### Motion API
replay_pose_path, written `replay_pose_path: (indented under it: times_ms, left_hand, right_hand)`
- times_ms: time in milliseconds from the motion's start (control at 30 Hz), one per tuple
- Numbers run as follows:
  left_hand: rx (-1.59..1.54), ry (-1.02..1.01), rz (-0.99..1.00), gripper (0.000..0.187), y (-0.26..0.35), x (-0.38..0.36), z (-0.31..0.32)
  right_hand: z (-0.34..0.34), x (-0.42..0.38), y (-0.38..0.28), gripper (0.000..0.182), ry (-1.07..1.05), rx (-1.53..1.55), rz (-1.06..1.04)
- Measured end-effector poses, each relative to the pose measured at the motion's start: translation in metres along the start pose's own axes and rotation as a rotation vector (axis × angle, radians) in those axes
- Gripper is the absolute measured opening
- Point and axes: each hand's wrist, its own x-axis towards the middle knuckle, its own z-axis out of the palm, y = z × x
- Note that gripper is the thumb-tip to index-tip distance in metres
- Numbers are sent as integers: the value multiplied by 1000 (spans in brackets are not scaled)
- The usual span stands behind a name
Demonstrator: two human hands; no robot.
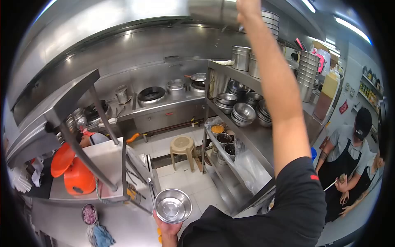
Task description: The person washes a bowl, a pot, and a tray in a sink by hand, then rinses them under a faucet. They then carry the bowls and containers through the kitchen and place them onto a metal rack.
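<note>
Cupping a steel bowl low in front of me, my left grip was closed on its near side, and the shiny inside faced up at me. A slim spoon-like utensil stood just beside it, its lower end near my thumb. My right arm reached high, and the right grip was at a blurred metal vessel; the top of my view cut both off, so I could not tell how tightly my fingers closed. To my left, on the steel counter, a small bowl of chopped purple pieces sat just beside a blue cloth. On my right, stacked steel bowls stood on a rack shelf. A beige stool stood beyond the bowl, and a person in a dark cap stood well apart.
</note>
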Motion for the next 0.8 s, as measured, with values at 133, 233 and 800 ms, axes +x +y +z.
replay_pose_path:
  times_ms: [133, 233, 800]
  left_hand:
    - [-93, 148, 36, 82, 7, 61, -12]
    - [-62, 66, -5, 79, 19, 104, -17]
    - [2, 47, 113, 85, 25, 374, 85]
  right_hand:
    - [-21, 61, -23, 29, 83, -937, -453]
    - [-60, 127, 9, 29, 115, -1101, -715]
    - [-125, 263, 125, 35, -377, -1765, -314]
